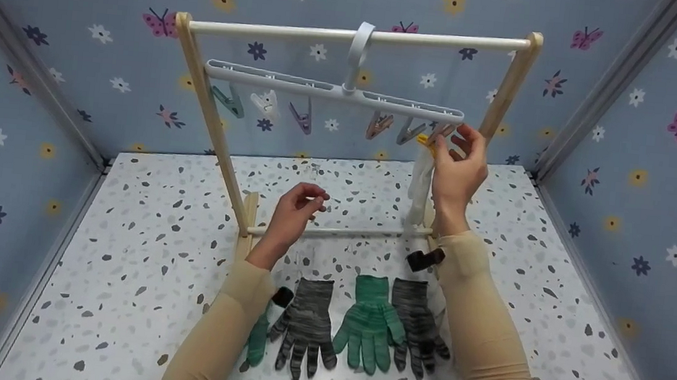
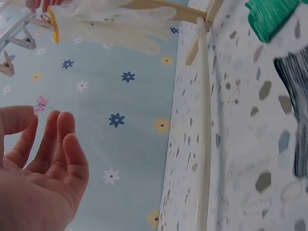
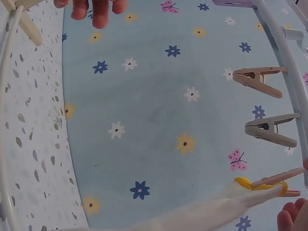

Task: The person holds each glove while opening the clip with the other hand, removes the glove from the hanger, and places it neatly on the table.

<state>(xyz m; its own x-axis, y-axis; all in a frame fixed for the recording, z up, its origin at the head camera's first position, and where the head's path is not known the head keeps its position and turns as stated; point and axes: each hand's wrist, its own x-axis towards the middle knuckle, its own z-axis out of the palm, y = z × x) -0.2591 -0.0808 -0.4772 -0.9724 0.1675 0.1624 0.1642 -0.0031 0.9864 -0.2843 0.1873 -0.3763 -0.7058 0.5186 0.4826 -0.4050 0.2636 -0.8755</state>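
Note:
My right hand [image 1: 461,171] is up at the hanger's right end, its thumb and fingers curled around a pinkish-tan clothespin [image 3: 274,179]. From that pin hangs a thin white glove [image 1: 419,185] with a yellow cuff edge [image 3: 244,183]. The grey-white hanger [image 1: 299,87] hooks over the top bar of a wooden rack [image 1: 510,88] and tilts down to the right. Below it, in front of the rack, my left hand [image 1: 296,211] hovers with fingers loosely bent and nothing in them. In the left wrist view, its palm [image 2: 43,192] is bare.
Clothespins line the hanger, among them a green one [image 1: 229,102], a white one [image 1: 265,103] and a grey one [image 1: 409,133]. On the speckled table [image 1: 140,245] lie a green glove [image 1: 369,323] and two dark striped gloves [image 1: 311,311]. My left forearm partly covers another green glove [image 1: 258,337].

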